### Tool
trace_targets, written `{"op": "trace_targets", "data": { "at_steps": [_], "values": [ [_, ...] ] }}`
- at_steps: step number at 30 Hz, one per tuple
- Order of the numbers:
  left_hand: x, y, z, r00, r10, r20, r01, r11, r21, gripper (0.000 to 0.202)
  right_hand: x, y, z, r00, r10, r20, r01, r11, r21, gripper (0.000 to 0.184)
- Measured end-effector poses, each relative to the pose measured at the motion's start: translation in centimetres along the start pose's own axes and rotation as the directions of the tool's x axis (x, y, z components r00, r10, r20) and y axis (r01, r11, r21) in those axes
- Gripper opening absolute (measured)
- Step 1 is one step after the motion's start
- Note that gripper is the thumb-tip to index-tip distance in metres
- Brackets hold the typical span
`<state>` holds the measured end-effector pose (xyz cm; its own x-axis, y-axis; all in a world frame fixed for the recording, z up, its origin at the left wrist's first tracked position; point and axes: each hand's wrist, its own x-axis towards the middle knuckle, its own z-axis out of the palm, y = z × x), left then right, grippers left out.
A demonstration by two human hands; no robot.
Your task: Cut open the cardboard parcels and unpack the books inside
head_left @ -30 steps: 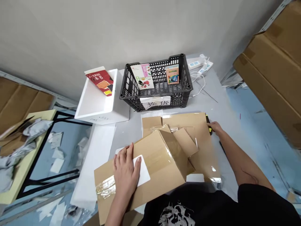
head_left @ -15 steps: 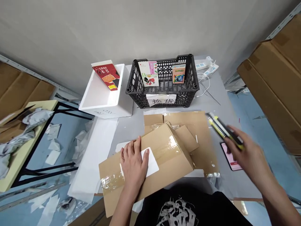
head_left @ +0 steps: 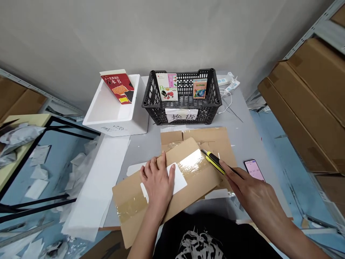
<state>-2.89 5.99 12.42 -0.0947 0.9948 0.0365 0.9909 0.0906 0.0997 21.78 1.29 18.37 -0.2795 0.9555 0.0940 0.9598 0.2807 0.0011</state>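
A taped cardboard box (head_left: 195, 183) lies at a slant in front of me, with clear tape along its top and a white label (head_left: 179, 178). My left hand (head_left: 159, 180) rests flat on it, fingers spread, partly over the label. In my right hand (head_left: 250, 187) is a yellow and black box cutter (head_left: 215, 160), its tip at the taped right end of the box. Under the box and beyond it lies flattened cardboard (head_left: 223, 140).
Behind stand a white foam box (head_left: 115, 127) with a red book (head_left: 118, 86) and a black crate (head_left: 153, 111) holding two books. A phone (head_left: 253, 169) lies at right, near a power strip (head_left: 229, 82). White sheets (head_left: 107, 180) hang off the left edge.
My right hand has brought the box cutter left and down to the box's taped end. My left hand stays on the box. The view has shifted somewhat, and the phone's screen shows a different display.
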Motion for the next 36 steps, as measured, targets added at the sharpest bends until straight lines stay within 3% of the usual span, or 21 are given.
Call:
{"op": "trace_targets", "data": {
  "at_steps": [11,23,30,36],
  "values": [
    [-0.4,0.4,0.4,1.0,-0.011,-0.009,0.011,1.0,-0.011,0.055,-0.2,-0.6,-0.9,0.999,-0.022,0.041,0.026,0.995,-0.092,0.072],
    [-0.5,0.6,0.4,0.999,-0.043,0.008,0.043,0.999,-0.016,0.055,1.3,-0.9,-1.7,0.999,0.0,0.037,0.003,0.996,-0.094,0.067],
    [-0.5,0.8,0.5,0.999,-0.051,0.006,0.051,0.998,-0.042,0.056,0.6,-0.9,-2.5,0.997,-0.031,0.071,0.039,0.993,-0.114,0.08],
    [-0.5,0.9,0.6,0.998,-0.063,0.012,0.063,0.997,-0.035,0.056,1.4,-0.4,-2.2,0.997,-0.028,0.07,0.036,0.993,-0.116,0.069]
  ]
}}
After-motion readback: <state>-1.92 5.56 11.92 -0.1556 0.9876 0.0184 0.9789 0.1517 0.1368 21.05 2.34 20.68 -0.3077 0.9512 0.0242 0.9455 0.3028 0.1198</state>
